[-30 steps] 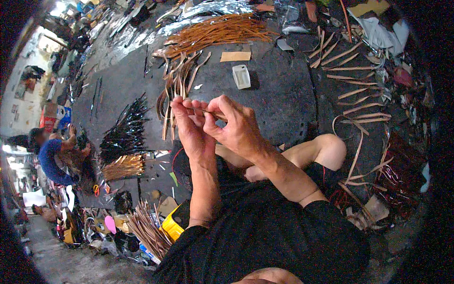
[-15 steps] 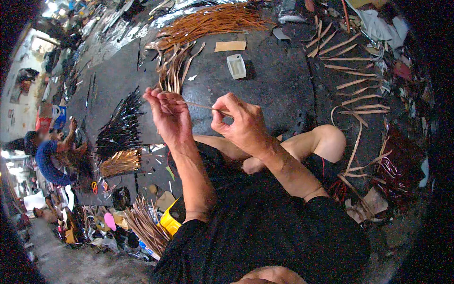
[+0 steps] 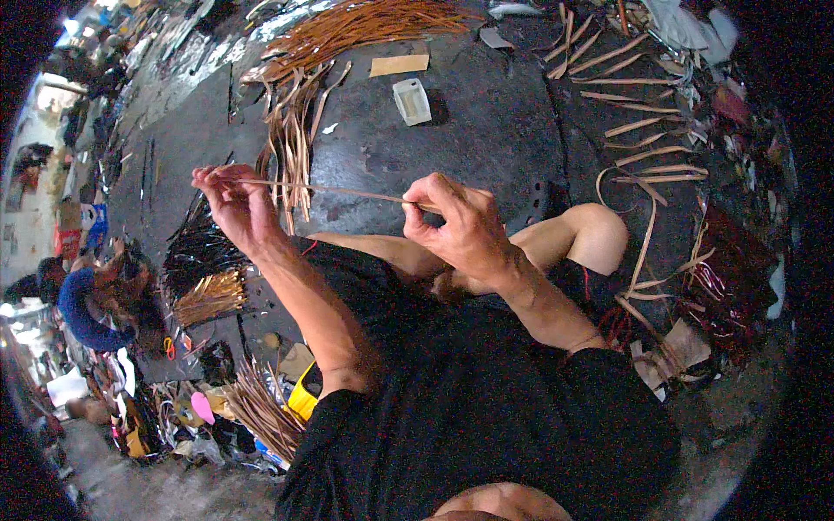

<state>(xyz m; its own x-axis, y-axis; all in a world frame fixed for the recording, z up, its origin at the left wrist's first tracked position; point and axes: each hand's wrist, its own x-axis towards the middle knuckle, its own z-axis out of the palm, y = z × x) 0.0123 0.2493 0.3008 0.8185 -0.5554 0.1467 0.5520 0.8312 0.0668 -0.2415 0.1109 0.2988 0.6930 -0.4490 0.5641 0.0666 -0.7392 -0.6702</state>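
Observation:
A thin tan strip, like a leather strap, stretches nearly level between my two hands. My left hand pinches its left end between thumb and fingers, the palm turned partly up. At the other end my right hand grips it, with thumb and forefinger pressed together and the other fingers curled. Loose tan strips lie on the dark mat just beyond my left hand. Nearer my left forearm are a bundle of shiny black strips and a short golden-brown bundle.
Ahead lie a white plastic tray, a tan rectangular piece and a heap of orange-brown strips. Folded strips line the right side. A yellow container stands by my left elbow. Another person sits far left.
My left hand has moved left, away from the right hand, and a longer stretch of the strip shows between them. The right hand keeps its pinch. The whole view has shifted slightly.

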